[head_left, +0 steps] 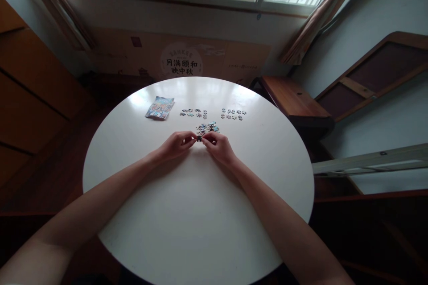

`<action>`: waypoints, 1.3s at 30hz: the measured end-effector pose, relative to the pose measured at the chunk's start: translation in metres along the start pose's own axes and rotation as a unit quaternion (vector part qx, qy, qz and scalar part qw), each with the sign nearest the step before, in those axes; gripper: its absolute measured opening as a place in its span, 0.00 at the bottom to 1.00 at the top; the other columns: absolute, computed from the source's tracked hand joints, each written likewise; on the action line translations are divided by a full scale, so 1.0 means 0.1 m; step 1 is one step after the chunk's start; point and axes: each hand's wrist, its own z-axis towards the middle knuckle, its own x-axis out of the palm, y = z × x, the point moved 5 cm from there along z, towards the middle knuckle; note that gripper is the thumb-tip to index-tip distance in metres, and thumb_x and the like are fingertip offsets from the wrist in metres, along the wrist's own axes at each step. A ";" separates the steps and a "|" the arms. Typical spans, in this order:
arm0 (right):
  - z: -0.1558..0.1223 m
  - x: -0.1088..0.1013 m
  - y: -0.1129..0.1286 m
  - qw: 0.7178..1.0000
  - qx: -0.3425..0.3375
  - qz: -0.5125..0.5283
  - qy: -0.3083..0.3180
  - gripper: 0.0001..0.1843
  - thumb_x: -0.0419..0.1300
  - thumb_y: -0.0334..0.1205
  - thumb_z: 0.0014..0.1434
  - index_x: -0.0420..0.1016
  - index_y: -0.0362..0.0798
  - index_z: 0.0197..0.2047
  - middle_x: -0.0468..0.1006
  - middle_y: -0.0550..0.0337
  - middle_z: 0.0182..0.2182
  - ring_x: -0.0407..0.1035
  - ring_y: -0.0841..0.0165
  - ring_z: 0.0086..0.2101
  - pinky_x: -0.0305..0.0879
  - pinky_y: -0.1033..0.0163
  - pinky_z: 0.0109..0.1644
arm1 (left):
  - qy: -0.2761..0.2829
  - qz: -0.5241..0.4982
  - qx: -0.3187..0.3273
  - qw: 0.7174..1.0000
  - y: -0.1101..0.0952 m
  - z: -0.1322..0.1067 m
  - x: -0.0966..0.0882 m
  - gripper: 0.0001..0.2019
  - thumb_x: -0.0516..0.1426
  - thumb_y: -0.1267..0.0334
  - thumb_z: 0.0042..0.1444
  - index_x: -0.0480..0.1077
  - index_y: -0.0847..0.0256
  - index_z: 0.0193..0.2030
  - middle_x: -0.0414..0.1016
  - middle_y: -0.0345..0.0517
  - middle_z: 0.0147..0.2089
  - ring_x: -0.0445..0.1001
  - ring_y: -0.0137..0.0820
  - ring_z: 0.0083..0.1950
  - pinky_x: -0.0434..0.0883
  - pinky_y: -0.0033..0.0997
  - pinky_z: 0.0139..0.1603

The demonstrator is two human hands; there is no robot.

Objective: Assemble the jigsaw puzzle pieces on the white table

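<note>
Between the fingertips of both hands is a small dark jigsaw puzzle piece (199, 138). My left hand (180, 143) pinches it from the left, and my right hand (217, 146) pinches it from the right. Just beyond the fingers lies a loose heap of jigsaw pieces (211, 126), partly hidden by the right hand. Farther back, several pieces (193, 113) are set out in rows on the left. Another group of pieces (233, 114) lies in two rows on the right. The pictures on single pieces are too small to make out.
A colourful printed packet (160, 108) lies at the back left of the round white table (187, 213). Behind the table stands a large printed board (214, 55) under the window. A wooden side table (294, 95) is at the right, by the wall.
</note>
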 end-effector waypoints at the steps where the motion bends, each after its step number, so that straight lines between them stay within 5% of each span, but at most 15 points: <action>1: 0.00 0.00 -0.01 1.000 0.003 0.001 0.003 0.10 0.60 0.43 0.56 0.77 0.45 0.33 0.80 0.56 0.30 0.70 0.69 0.30 0.66 0.63 0.37 | 0.002 -0.001 -0.002 1.000 0.00 0.00 0.00 0.10 0.56 0.61 0.62 0.75 0.65 0.39 0.69 0.36 0.24 0.62 0.21 0.23 0.60 0.20 0.27; 8: 0.01 0.00 -0.05 1.000 0.024 0.010 0.016 0.11 0.60 0.44 0.57 0.76 0.44 0.32 0.78 0.58 0.27 0.67 0.72 0.26 0.64 0.64 0.34 | 0.020 -0.008 -0.019 1.000 0.03 -0.02 0.03 0.11 0.58 0.59 0.59 0.74 0.64 0.44 0.70 0.34 0.25 0.62 0.20 0.23 0.62 0.19 0.28; 39: -0.01 0.00 0.04 0.999 -0.002 -0.036 0.039 0.10 0.58 0.42 0.58 0.76 0.45 0.33 0.78 0.59 0.28 0.66 0.71 0.28 0.62 0.65 0.36 | 0.028 0.002 -0.028 0.999 0.02 -0.01 0.03 0.11 0.58 0.58 0.60 0.75 0.64 0.40 0.67 0.35 0.23 0.60 0.21 0.24 0.59 0.19 0.26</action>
